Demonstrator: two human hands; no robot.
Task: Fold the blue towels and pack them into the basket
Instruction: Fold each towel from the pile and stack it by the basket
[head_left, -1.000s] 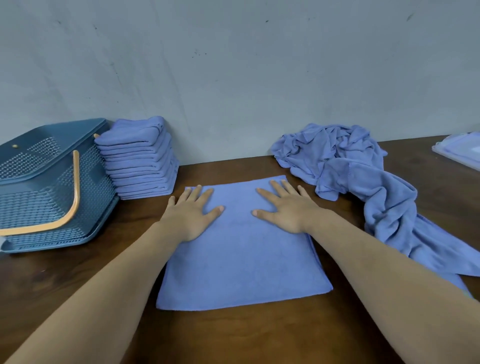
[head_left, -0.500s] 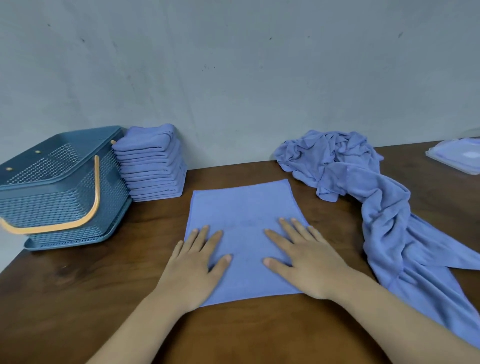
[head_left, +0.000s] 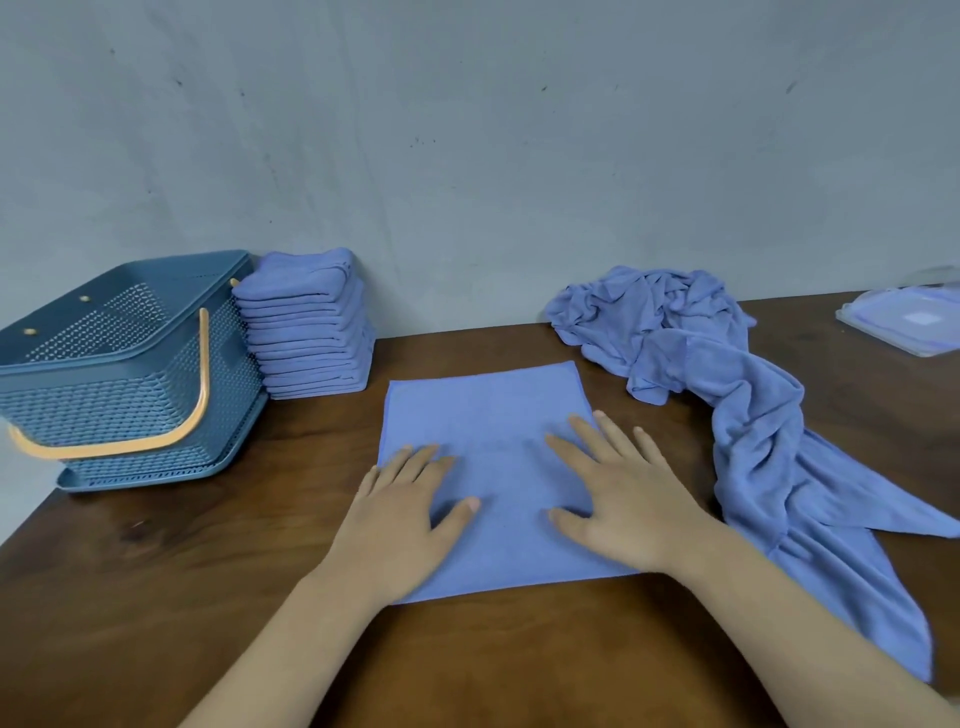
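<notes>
A blue towel (head_left: 488, 415) lies flat and folded on the brown table (head_left: 156, 597) in front of me. My left hand (head_left: 400, 525) presses its near left part with straight, spread fingers. My right hand (head_left: 623, 493) presses the near right part the same way. A stack of several folded blue towels (head_left: 309, 327) stands against the wall at the left. Beside it sits the blue mesh basket (head_left: 119, 364) with an orange handle (head_left: 171, 436). A crumpled heap of unfolded blue towels (head_left: 727, 395) trails from the back right toward the near right edge.
A clear plastic lid or flat container (head_left: 909, 317) lies at the far right of the table. A grey wall (head_left: 467, 156) closes off the back. The table's left edge runs just below the basket.
Both hands slid toward me over the towel, from its far part to its near part. The camera view shifted, so basket and stack sit further right in frame.
</notes>
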